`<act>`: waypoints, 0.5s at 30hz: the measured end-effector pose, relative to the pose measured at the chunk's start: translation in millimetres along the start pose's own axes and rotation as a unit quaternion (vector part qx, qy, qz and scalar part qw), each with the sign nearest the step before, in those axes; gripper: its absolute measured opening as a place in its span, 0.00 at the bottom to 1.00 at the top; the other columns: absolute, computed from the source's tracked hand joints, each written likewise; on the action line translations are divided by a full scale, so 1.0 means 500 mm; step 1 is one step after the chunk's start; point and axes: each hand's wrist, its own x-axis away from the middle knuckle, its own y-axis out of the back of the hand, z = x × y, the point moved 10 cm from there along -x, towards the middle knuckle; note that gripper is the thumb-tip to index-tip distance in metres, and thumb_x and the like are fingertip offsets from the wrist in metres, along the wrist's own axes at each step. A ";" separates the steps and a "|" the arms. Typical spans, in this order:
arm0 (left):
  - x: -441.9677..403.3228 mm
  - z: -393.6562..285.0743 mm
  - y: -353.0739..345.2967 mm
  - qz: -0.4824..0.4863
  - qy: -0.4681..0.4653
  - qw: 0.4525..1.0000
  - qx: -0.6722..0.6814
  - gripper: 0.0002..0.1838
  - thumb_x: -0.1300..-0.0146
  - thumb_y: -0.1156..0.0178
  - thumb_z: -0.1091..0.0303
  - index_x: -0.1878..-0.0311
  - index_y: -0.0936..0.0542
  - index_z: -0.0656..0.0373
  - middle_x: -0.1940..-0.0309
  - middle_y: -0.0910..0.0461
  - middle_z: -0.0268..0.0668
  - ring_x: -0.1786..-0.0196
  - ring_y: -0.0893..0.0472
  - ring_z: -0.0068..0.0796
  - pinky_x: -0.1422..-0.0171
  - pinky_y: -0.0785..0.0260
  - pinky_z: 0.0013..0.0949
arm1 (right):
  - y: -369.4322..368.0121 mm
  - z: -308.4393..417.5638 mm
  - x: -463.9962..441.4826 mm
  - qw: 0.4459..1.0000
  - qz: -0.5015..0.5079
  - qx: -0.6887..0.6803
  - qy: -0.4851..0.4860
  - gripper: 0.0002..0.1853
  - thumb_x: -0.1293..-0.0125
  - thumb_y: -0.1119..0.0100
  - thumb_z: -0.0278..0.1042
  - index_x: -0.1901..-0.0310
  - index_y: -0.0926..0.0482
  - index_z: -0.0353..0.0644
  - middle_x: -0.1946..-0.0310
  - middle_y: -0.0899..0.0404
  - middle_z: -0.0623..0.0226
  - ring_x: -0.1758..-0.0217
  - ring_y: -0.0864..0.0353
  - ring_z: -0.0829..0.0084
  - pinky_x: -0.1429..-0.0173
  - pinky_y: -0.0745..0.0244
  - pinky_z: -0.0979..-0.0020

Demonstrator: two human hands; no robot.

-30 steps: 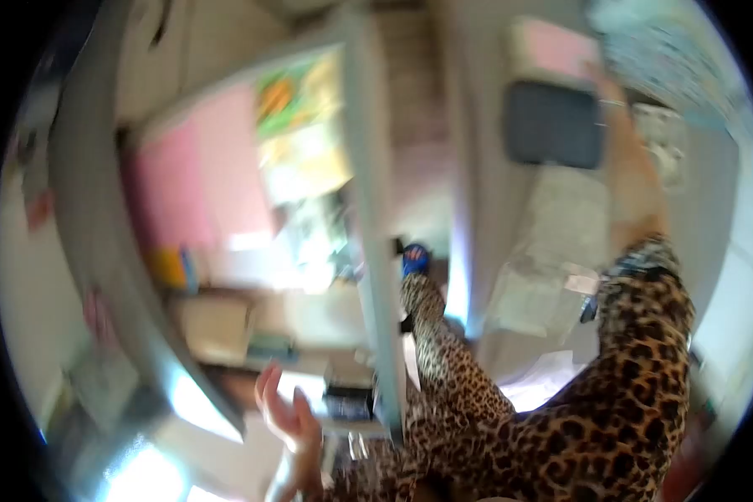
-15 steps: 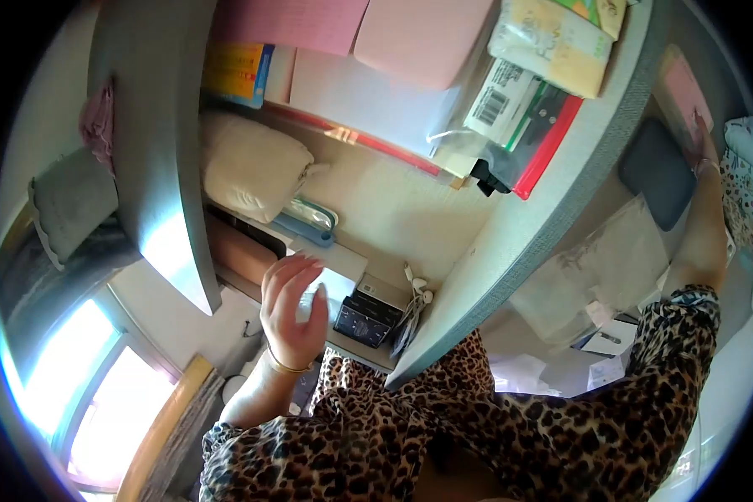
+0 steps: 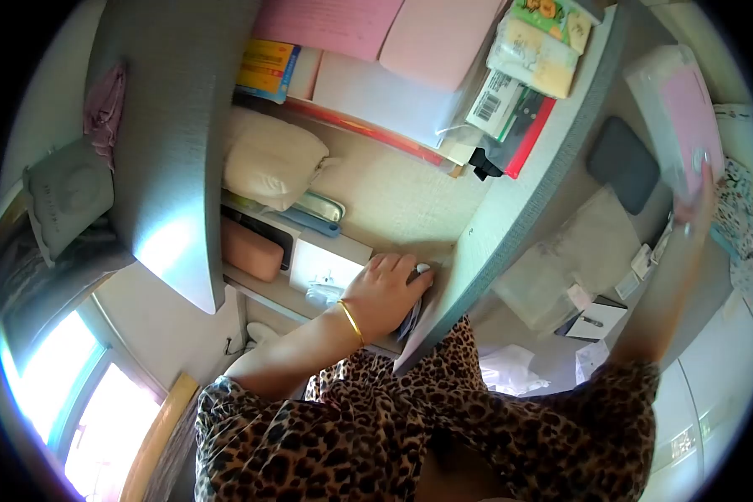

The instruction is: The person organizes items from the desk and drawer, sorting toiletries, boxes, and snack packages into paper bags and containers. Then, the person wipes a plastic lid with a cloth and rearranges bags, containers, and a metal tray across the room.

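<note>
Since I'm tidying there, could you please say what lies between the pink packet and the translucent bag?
The head view shows a grey, rounded pad between the pink packet and the translucent bag.

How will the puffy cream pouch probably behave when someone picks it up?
The cream pouch would probably sag and squash, since its surface looks soft and creased. It may be light for its size, judging by its padded shape, though its contents are hidden. Its rounded sides suggest it could roll slightly.
</note>
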 end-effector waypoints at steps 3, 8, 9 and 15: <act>0.039 -0.014 -0.021 0.018 -0.021 0.999 -0.021 0.17 0.41 0.53 0.69 0.48 0.24 0.53 0.53 0.27 0.42 0.46 0.27 0.41 0.34 0.44 0.46 | -0.062 0.096 0.282 0.997 0.039 0.040 0.047 0.35 0.43 0.40 0.32 0.34 0.41 0.42 0.43 0.30 0.61 0.45 0.26 0.64 0.41 0.28 0.61; 0.108 -0.001 -0.013 0.108 -0.012 0.993 -0.038 0.20 0.39 0.56 0.66 0.44 0.25 0.53 0.47 0.26 0.44 0.40 0.29 0.40 0.29 0.51 0.47 | -0.503 0.165 0.710 0.935 0.213 0.223 0.174 0.31 0.47 0.37 0.26 0.41 0.37 0.38 0.48 0.31 0.62 0.48 0.27 0.73 0.46 0.28 0.71; 0.116 0.003 -0.012 0.110 -0.014 0.993 -0.047 0.20 0.39 0.56 0.65 0.44 0.25 0.53 0.45 0.26 0.44 0.39 0.30 0.40 0.29 0.52 0.47 | -0.546 0.132 0.751 0.945 0.214 0.222 0.107 0.30 0.46 0.33 0.33 0.43 0.36 0.37 0.51 0.30 0.60 0.48 0.28 0.71 0.48 0.29 0.70; 0.190 0.020 0.008 0.117 0.032 0.992 -0.034 0.19 0.38 0.56 0.63 0.48 0.22 0.54 0.41 0.28 0.42 0.34 0.34 0.38 0.28 0.53 0.41 | -0.622 -0.007 0.834 0.901 0.197 0.345 0.172 0.32 0.47 0.32 0.41 0.46 0.35 0.35 0.55 0.28 0.50 0.54 0.26 0.56 0.49 0.30 0.61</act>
